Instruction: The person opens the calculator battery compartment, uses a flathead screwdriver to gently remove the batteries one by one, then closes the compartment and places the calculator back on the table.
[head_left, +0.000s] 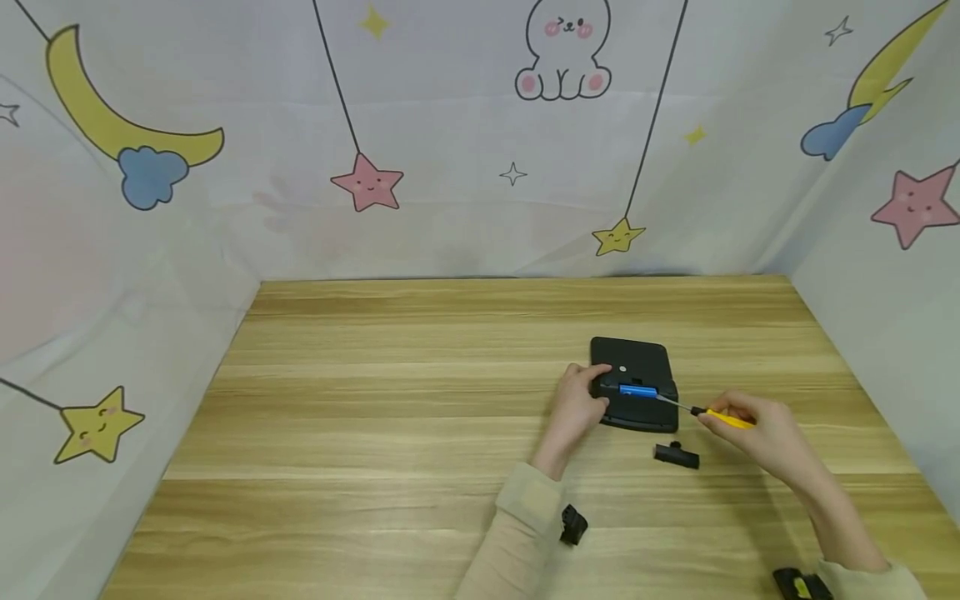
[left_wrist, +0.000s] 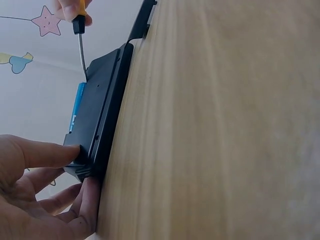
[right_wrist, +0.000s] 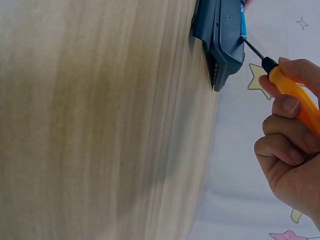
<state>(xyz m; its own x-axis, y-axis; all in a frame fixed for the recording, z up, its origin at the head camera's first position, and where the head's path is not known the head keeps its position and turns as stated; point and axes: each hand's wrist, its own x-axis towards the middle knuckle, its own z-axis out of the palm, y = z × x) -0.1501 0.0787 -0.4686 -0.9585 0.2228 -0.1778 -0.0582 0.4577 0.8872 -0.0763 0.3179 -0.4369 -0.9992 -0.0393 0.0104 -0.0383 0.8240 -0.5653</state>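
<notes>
Head view: right hand (head_left: 771,435) gripped yellow screwdriver (head_left: 727,418), shaft pointing left, tip at right end of blue battery (head_left: 637,391); battery lay left-right in black device (head_left: 637,412) on surface (head_left: 375,417), left hand (head_left: 574,410) pinching device's left edge

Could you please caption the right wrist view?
Right fingers grip a yellow-handled screwdriver, its tip near a blue cylindrical battery.

Illegible white lettering (left_wrist: 73,121) on blue battery (left_wrist: 77,103)
</notes>
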